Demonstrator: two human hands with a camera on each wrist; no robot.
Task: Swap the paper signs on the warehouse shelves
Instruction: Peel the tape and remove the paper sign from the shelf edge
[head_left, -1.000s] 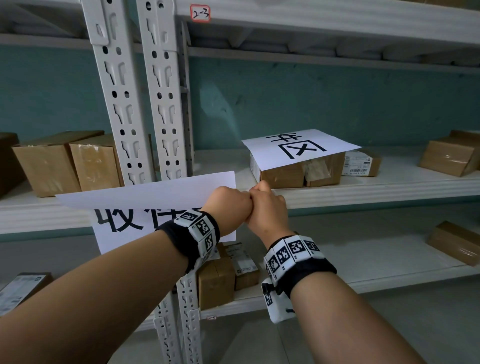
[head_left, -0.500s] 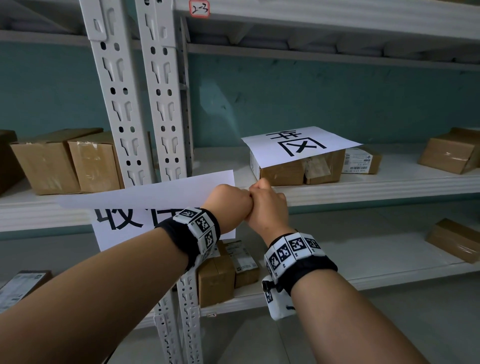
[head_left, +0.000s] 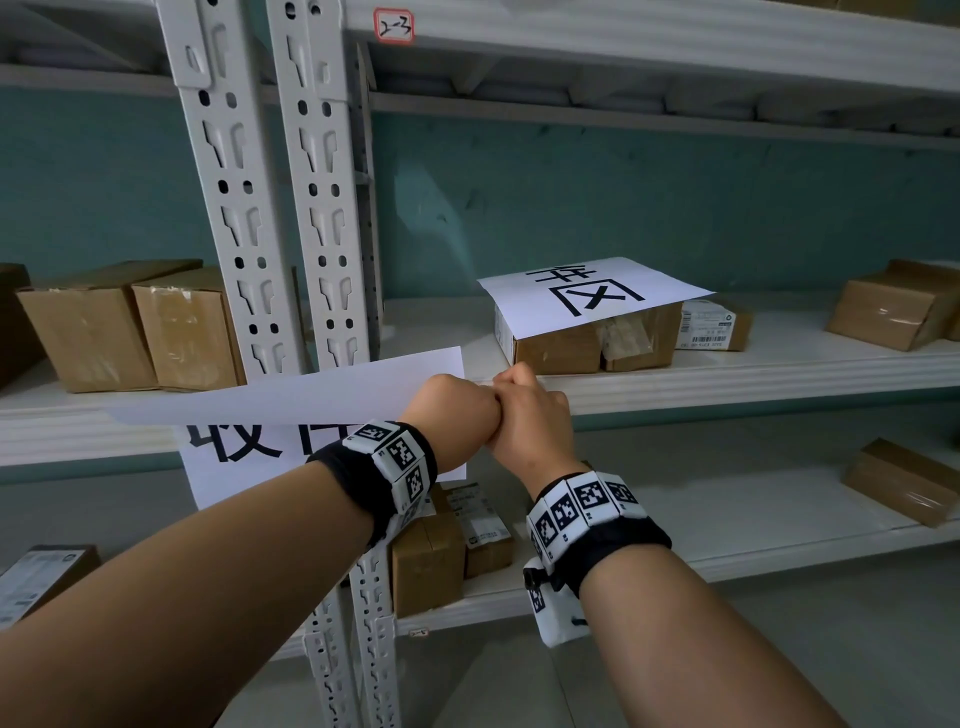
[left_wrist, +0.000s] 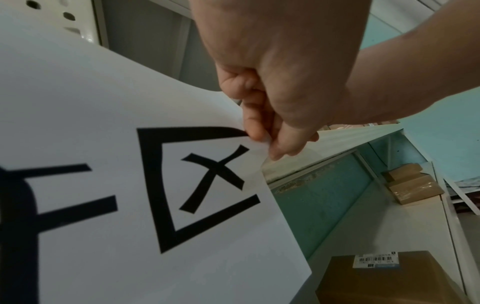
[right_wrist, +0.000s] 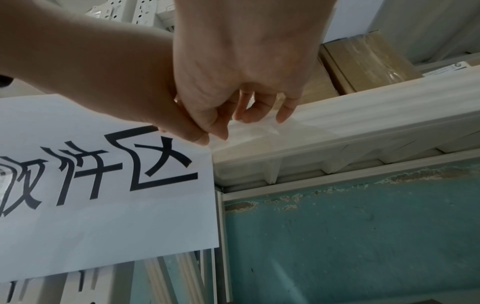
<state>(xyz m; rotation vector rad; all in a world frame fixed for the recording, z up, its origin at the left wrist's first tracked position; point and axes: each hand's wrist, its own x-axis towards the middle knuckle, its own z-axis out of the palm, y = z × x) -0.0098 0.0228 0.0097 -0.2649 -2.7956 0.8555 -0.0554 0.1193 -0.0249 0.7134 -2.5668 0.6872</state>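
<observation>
A white paper sign (head_left: 244, 483) with black characters hangs from the front edge of the middle shelf (head_left: 753, 376), its top folded forward. My left hand (head_left: 452, 415) pinches the sign's upper right corner (left_wrist: 249, 152). Knuckle to knuckle with it, my right hand (head_left: 530, 415) pinches a clear tape strip (right_wrist: 259, 129) at that corner with thumb and forefinger (right_wrist: 218, 133); its other fingers curl loosely against the shelf edge. A second paper sign (head_left: 592, 296) lies flat on a cardboard box (head_left: 556, 353) on the same shelf, to the right.
Two perforated white uprights (head_left: 291, 208) stand just left of my hands. Cardboard boxes (head_left: 130, 322) sit on the middle shelf at left and far right (head_left: 893, 306). More boxes (head_left: 431, 556) stand on the lower shelf. A teal wall runs behind.
</observation>
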